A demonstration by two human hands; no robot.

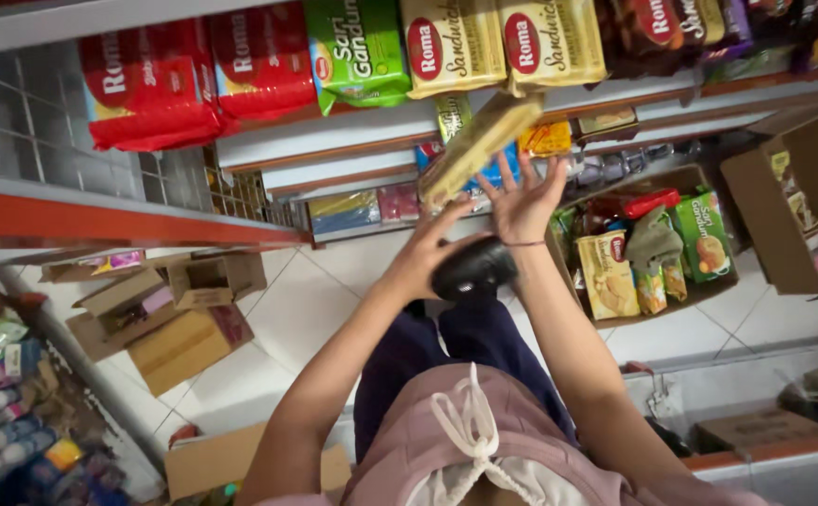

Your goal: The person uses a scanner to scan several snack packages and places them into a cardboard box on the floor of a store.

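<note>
Near the top centre of the frame a long tan biscuit packet (480, 142) hangs tilted just below the upper shelf (352, 131), its lower end toward the left. The right hand (524, 201) is raised under it with fingers spread wide and palm toward the packet; the fingertips seem to touch or nearly touch its underside, but nothing is wrapped around it (whether it is supported or loose in the air I cannot tell). The left hand (427, 251), at mid frame, is closed around a black handheld device (473, 268), likely a barcode scanner, held just below the right wrist.

Above, the shelf carries red, green and tan biscuit packs in a row. At right of the frame an open cardboard box (615, 309) on the tiled floor holds more green, yellow and red packets, with a second open carton (807, 197) at the right edge. Flattened and open cartons (160, 323) lie at lower left.

The risk, as I judge it, is the packet sliding off those open fingers: with no grip around it and its body slanted, it could tip down to the left and fall to the floor, cracking the biscuits inside. The left hand is occupied and could not easily catch it.
</note>
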